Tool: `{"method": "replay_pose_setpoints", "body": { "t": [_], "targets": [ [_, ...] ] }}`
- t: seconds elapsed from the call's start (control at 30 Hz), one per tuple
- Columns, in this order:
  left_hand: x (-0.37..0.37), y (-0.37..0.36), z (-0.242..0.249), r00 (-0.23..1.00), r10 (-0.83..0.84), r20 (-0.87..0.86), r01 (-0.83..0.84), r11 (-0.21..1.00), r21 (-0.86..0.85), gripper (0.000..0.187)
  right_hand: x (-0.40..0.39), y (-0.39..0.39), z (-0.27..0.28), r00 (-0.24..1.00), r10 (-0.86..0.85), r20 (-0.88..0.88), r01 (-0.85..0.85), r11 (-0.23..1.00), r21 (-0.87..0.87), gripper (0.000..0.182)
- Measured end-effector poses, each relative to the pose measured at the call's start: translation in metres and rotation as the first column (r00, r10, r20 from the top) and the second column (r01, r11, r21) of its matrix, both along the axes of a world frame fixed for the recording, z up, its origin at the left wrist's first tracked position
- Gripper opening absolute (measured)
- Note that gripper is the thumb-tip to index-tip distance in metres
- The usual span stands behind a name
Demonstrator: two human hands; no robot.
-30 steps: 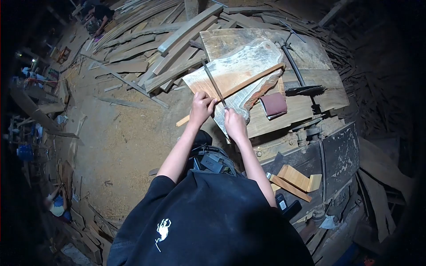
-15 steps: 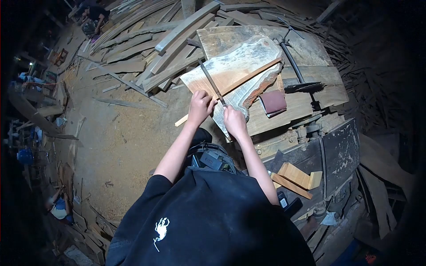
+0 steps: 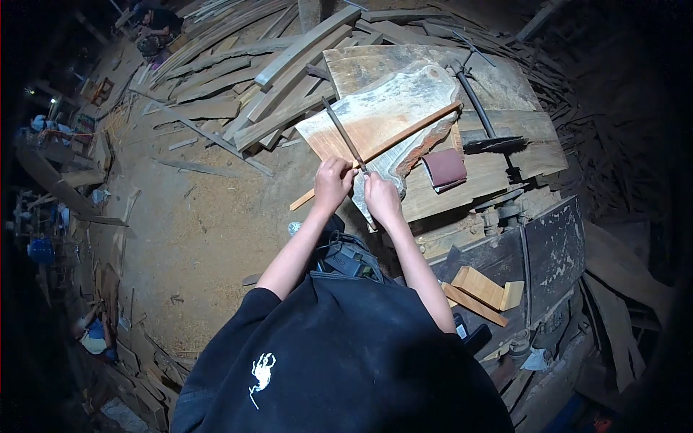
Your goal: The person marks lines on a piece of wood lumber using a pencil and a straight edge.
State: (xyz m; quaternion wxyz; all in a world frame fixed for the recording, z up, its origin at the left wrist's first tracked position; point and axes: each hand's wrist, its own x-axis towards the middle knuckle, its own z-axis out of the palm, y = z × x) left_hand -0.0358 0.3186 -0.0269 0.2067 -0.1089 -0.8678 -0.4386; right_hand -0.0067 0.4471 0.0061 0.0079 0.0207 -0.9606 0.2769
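My left hand (image 3: 334,182) is closed, pinching a long thin wooden strip (image 3: 413,132) near its lower part. The strip lies slantwise over a pale live-edge wood slab (image 3: 393,92), and its lower end sticks out past my left wrist. In my right hand (image 3: 382,196), a long dark file (image 3: 341,128) is gripped at its near end. It points up and to the left, crossing the strip right beside my left fingertips. To the right of the slab lies a folded reddish-brown sheet of sandpaper (image 3: 446,167).
Right of the slab, a circular saw blade (image 3: 497,144) stands on the wooden bench top (image 3: 509,83) beside a dark metal bar. Small wood blocks (image 3: 479,285) and a dark phone-like object (image 3: 476,338) sit lower right. Stacked planks (image 3: 303,54) lie beyond; another person (image 3: 157,32) crouches far left.
My left hand and the strip's lower end have shifted slightly right and down. The file and my right hand have stayed nearly in place.
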Motion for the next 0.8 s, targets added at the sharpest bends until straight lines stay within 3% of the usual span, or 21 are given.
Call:
{"method": "replay_pose_setpoints", "body": {
  "t": [0.37,0.8],
  "targets": [
    [-0.0035,-0.0075,0.0052,0.992,-0.063,0.110,0.061,0.998,0.016,0.020,-0.0017,0.0038,-0.0056,1.000,0.017,-0.027,-0.017,1.000,-0.018,0.030],
    [-0.0079,-0.0078,-0.0005,0.991,-0.089,0.102,0.093,0.995,-0.034,0.022,-0.0019,0.0008,-0.0070,0.998,0.033,-0.044,-0.032,0.999,0.025,0.029]
  ]
}}
